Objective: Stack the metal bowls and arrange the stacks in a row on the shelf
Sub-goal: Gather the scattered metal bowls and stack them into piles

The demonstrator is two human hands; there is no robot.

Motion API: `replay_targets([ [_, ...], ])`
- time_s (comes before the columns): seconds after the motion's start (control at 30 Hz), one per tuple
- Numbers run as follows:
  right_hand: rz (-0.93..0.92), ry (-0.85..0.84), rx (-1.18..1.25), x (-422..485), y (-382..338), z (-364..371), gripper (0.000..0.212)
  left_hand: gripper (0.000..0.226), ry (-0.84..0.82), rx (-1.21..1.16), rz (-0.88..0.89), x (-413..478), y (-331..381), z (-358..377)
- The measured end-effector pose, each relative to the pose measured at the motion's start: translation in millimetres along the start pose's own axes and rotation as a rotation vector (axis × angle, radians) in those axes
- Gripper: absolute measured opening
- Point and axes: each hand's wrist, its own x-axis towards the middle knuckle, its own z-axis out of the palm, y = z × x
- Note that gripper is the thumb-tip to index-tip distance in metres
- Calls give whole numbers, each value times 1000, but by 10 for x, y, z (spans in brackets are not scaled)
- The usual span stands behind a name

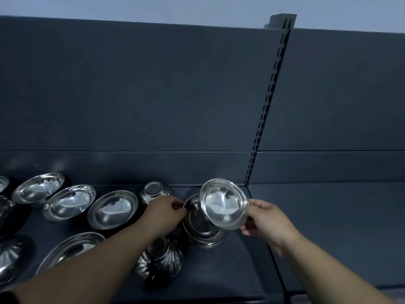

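Bowl is in the air, tilted, inside facing the camera. It overlaps the top of the stack; can't tell if they touch. Right hand pinches the bowl's right rim, thumb on the upper edge, fingers curled below. Left hand has curled fingers pinching the stack's left rim.

Stack sits on the shelf near its right end, just left of the seam below the slotted post. A strip of bare shelf lies between stack and seam, with more toward the front edge.

Left side is tight:
- Upturned fluted bowl is just behind the left hand.
- Second fluted bowl sits front-left of the stack, beside the left forearm.
- Further left, three dishes run in a diagonal row, rims close together.
- Large dish in front of them is partly hidden by the forearm.
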Motion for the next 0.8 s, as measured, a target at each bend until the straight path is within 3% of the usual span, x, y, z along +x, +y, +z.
replay_targets([
  [0.1, 22, -28, -51, -36, 42, 55, 17, 7, -46, -87, -22, 14, -61, -16],
  [0.2, 21, -22, -71, -37, 59, 118, 18, 11, -92, -161, -54, 18, -105, -25],
  [0.3, 22, -5, -93, -21, 82, 183, 17, 36, -119, -289, -76, 20, -144, -21],
  [0.4, 6, 31, -117, -8, 106, 233, 16, 39, -147, -475, -144, -13, -131, -9],
  [0.53, -27, 89, -195, -10, 159, 263, 17, 58, -196, -405, -71, -56, -138, -4],
  [0.67, -71, 144, -425, -8, 239, 264, 25, 38, -192, -365, -49, -84, -90, 2],
  [0.8, -21, 111, -261, -48, 243, 300, 23, 32, -173, -435, -61, -82, -27, 55],
])
